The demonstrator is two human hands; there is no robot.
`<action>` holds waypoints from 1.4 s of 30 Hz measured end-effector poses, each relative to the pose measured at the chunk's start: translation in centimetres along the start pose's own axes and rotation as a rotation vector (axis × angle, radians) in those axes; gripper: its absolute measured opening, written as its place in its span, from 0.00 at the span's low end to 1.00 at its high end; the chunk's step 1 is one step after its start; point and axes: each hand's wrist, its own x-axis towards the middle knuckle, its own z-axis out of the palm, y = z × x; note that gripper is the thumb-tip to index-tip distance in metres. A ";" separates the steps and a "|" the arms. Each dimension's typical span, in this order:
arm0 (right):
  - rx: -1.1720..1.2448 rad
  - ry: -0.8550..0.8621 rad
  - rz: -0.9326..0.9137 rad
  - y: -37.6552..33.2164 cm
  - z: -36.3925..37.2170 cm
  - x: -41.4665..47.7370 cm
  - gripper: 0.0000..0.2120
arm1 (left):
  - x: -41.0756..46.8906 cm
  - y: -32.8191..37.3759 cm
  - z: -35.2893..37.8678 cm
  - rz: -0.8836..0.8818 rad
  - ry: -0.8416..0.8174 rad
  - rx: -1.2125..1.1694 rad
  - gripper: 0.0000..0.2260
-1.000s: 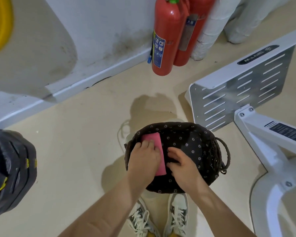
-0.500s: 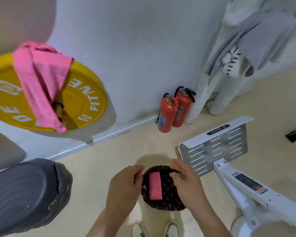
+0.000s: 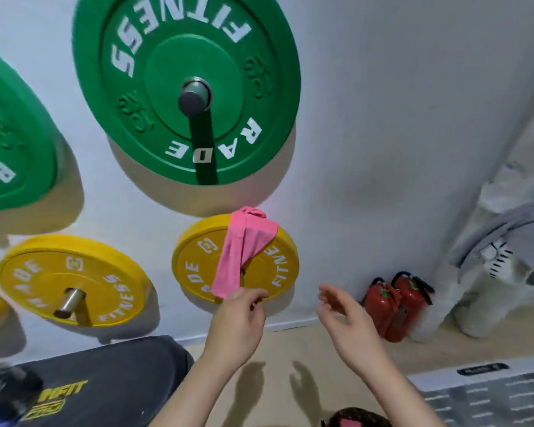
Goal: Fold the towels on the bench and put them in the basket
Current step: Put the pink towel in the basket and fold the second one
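Hanging over the yellow plate (image 3: 195, 266), the pink towel (image 3: 244, 251) meets our left hand (image 3: 238, 325) at its lower end; we cannot tell whether the curled fingers (image 3: 253, 295) grip it. Our right hand (image 3: 349, 322) spreads open, empty

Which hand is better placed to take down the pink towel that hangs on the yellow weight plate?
Left. The left hand has its fingers at the lower end of the pink towel on the yellow weight plate; the right hand is open and apart from it.
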 end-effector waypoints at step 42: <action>0.063 -0.020 0.059 -12.9 0.2 2.8 0.05 | 15.0 3.0 -7.5 0.475 -0.984 -0.647 0.04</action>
